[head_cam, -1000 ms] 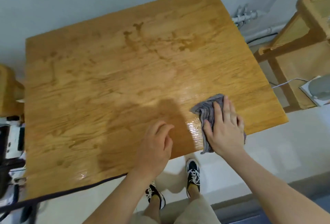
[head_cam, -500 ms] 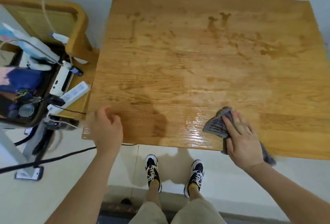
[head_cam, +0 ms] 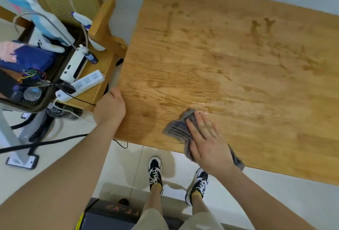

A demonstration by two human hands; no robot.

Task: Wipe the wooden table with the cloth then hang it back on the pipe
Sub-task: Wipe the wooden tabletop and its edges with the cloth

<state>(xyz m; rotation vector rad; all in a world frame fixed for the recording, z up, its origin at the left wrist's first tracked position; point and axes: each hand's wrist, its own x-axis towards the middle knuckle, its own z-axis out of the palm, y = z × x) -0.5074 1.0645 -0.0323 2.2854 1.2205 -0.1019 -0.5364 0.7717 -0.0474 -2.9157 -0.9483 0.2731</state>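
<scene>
You are in the wiping step. Your right hand (head_cam: 207,141) lies flat on the cloth (head_cam: 178,128). Its fingers (head_cam: 194,128) are straight and a little spread, and they press the cloth down on the tabletop (head_cam: 238,75) near the front edge. Nothing is pinched; the hand just pushes. The cloth is gray with dark stripes, soft and crumpled, and one end hangs off the front edge by your wrist. Your left hand (head_cam: 110,106) is at the left edge of the tabletop, with its fingers curled over that edge as if to hold on. Just past the cloth there is a shiny wet patch (head_cam: 207,105) on the wood. Farther back there are dark marks (head_cam: 260,27), so I think a lot of the wood is left to wipe. Next, you should slide the cloth away from you over those marks, pressing flat so it does not bunch up. The pipe is not in view, so hanging the cloth comes later.
</scene>
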